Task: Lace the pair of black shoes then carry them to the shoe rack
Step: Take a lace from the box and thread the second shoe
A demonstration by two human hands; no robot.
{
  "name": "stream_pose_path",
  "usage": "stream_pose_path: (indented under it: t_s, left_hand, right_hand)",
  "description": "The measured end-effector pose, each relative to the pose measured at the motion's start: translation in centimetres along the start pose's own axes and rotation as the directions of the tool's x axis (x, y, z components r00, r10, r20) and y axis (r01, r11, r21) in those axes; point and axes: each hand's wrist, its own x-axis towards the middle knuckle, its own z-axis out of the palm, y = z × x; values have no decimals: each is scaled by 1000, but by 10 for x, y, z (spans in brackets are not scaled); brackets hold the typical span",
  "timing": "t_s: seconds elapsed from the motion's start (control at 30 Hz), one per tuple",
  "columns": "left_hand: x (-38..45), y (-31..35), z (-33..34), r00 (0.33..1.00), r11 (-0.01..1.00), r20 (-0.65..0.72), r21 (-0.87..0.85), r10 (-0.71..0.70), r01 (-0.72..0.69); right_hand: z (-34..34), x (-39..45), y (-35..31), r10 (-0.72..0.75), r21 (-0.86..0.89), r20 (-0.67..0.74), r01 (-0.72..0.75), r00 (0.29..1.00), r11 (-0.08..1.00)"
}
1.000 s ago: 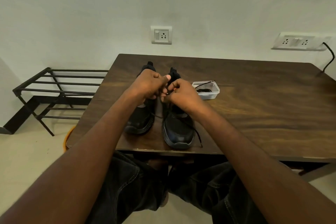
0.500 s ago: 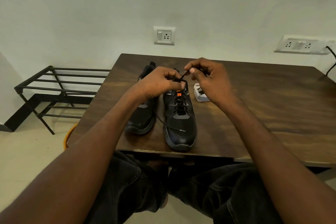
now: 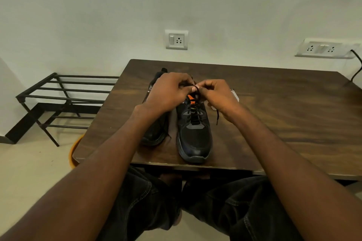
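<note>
Two black shoes stand side by side on the dark wooden table [image 3: 284, 115], toes toward me. The right shoe [image 3: 195, 137] has an orange tongue and a black lace [image 3: 197, 95] threaded through its eyelets. The left shoe [image 3: 156, 133] is partly hidden under my left forearm. My left hand [image 3: 168, 92] and my right hand [image 3: 218, 94] meet above the right shoe's tongue, and each pinches the lace. A loose lace end [image 3: 217, 117] hangs below my right hand.
A black metal shoe rack [image 3: 64, 98] stands on the floor left of the table. A small clear container [image 3: 235, 96] shows behind my right hand. An orange object [image 3: 73, 152] peeks from under the table's left corner. Wall sockets and a black cable are behind.
My right hand came back down and left from above the container to meet my left hand over the right shoe. The lace now forms a small loop between them.
</note>
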Motion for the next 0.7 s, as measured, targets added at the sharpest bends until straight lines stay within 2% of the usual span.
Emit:
stream_pose_path:
  t_s: [0.03, 0.07, 0.13, 0.23, 0.3, 0.4, 0.5, 0.57, 0.63, 0.7]
  left_hand:
    - [2, 1, 0, 996, 986, 14, -138, -88, 89]
    - [3, 3, 0, 978, 930, 64, -300, -200, 210]
    - [4, 4, -2, 897, 723, 204, -534, -393, 438]
    - [3, -1, -3, 826, 514, 337, -658, -453, 550]
    - [5, -4, -2, 810, 433, 394, -697, -434, 571]
    - [6, -2, -1, 812, 425, 394, -705, -432, 568]
    - [4, -4, -1, 827, 436, 354, -720, -437, 539]
    - [3, -4, -2, 832, 462, 353, -705, -429, 538]
    - [1, -2, -4, 837, 492, 351, -687, -420, 535]
    - [0, 2, -5, 844, 538, 346, -655, -409, 530]
  right_hand:
    - [1, 2, 1, -52, -70, -55, 48, 997, 996]
    - [2, 2, 2, -105, -127, -106, 91, 989, 988]
    - [3, 2, 0, -164, -146, -156, 142, 974, 979]
    - [4, -5, -5, -210, -98, -134, 198, 969, 975]
    - [9, -9, -5, -275, -151, -173, 250, 946, 956]
    - [9, -10, -9, -247, -155, -179, 221, 952, 963]
    - [0, -15, -18, -145, -7, -130, 145, 981, 989]
    - [-9, -18, -22, -46, 82, -179, 62, 983, 995]
    - [-21, -18, -18, -12, -4, -268, 12, 963, 1000]
    - [-30, -20, -14, -54, -135, -208, 26, 977, 990]
